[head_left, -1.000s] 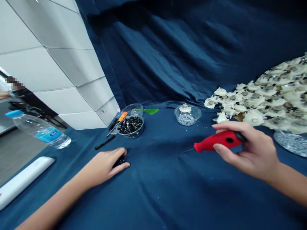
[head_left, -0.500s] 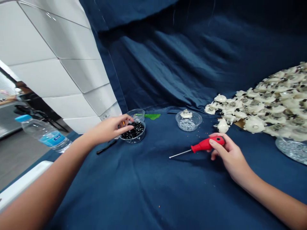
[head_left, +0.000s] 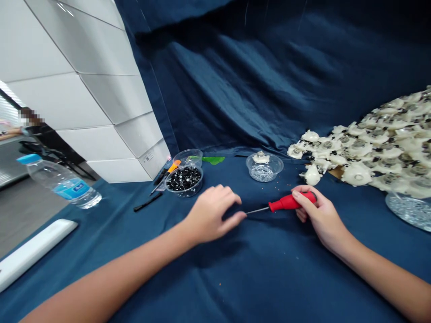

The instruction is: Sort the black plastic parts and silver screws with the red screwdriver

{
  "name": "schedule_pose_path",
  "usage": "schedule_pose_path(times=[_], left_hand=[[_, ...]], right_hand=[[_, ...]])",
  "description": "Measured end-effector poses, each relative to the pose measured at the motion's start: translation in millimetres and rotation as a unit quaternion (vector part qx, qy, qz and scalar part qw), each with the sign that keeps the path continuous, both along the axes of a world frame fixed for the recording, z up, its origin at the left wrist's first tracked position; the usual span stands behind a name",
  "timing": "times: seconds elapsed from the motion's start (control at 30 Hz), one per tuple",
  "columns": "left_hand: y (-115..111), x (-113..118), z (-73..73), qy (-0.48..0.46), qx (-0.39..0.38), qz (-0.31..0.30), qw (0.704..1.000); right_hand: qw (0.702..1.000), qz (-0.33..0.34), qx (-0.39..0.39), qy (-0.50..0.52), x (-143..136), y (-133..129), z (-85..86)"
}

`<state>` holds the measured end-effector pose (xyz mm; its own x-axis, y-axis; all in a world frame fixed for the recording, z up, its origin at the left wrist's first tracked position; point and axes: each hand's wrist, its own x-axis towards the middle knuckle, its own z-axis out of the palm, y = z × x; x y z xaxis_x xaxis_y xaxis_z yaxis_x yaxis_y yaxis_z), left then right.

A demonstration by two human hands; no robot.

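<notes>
My right hand (head_left: pixel 321 211) is closed around the red handle of a screwdriver (head_left: pixel 286 202), whose thin shaft points left above the blue cloth. Close to the shaft's tip is my left hand (head_left: pixel 217 213), thumb and forefinger apart with a gap between them. I can make out nothing in its fingers, and the thumb hides the very tip of the screwdriver. Left of that hand stands a clear bowl of small black screws (head_left: pixel 185 179). A second clear bowl (head_left: pixel 265 167) holds small silvery pieces, with a cream plastic part (head_left: pixel 261 157) at its back rim.
A heap of cream plastic parts (head_left: pixel 358 174) spreads at the right, beside a clear tub of silvery pieces (head_left: pixel 409 211). An orange-handled tool (head_left: pixel 174 166), a black brush-like stick (head_left: pixel 147 202), a water bottle (head_left: pixel 72 186) and white boxes (head_left: pixel 128 148) are at the left.
My left hand has moved right, from over the bowl of black screws to the screwdriver's tip. The right hand has barely moved. The view has shifted slightly.
</notes>
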<state>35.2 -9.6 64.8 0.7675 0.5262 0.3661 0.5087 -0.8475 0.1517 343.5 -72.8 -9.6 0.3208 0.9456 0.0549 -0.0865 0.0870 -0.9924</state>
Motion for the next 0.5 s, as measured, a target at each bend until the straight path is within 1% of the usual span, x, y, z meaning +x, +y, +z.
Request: schedule_pose_path(times=[0.07, 0.1, 0.17, 0.23, 0.37, 0.43, 0.5], left_hand=[[-13.7, 9.3, -25.5, -0.017, -0.026, -0.050, 0.998], [-17.8, 10.9, -33.9, -0.021, -0.044, -0.057, 0.997], [-22.2, 10.5, -41.8, -0.030, -0.064, -0.050, 0.996], [-23.3, 8.5, -41.4, -0.031, -0.067, -0.046, 0.996], [-19.1, 6.0, -36.2, -0.041, -0.066, -0.063, 0.995], [-13.7, 4.8, -36.5, -0.060, -0.064, -0.054, 0.995], [-7.4, 3.3, -38.6, -0.078, -0.059, -0.033, 0.995]], right_hand=[[1.000, -0.014, 0.004, 0.001, 0.4, -1.2, 2.0], [1.000, -0.023, 0.006, 0.001, 1.3, -1.2, 2.9], [0.999, -0.039, 0.009, 0.003, 4.1, -0.2, 4.1], [0.999, -0.051, 0.010, 0.005, 7.1, 1.6, 4.8], [0.998, -0.054, 0.007, 0.003, 9.8, 5.0, 8.6], [0.999, -0.053, 0.011, 0.000, 9.9, 5.8, 13.8], [0.997, -0.069, 0.034, -0.009, 11.0, 5.6, 20.6]])
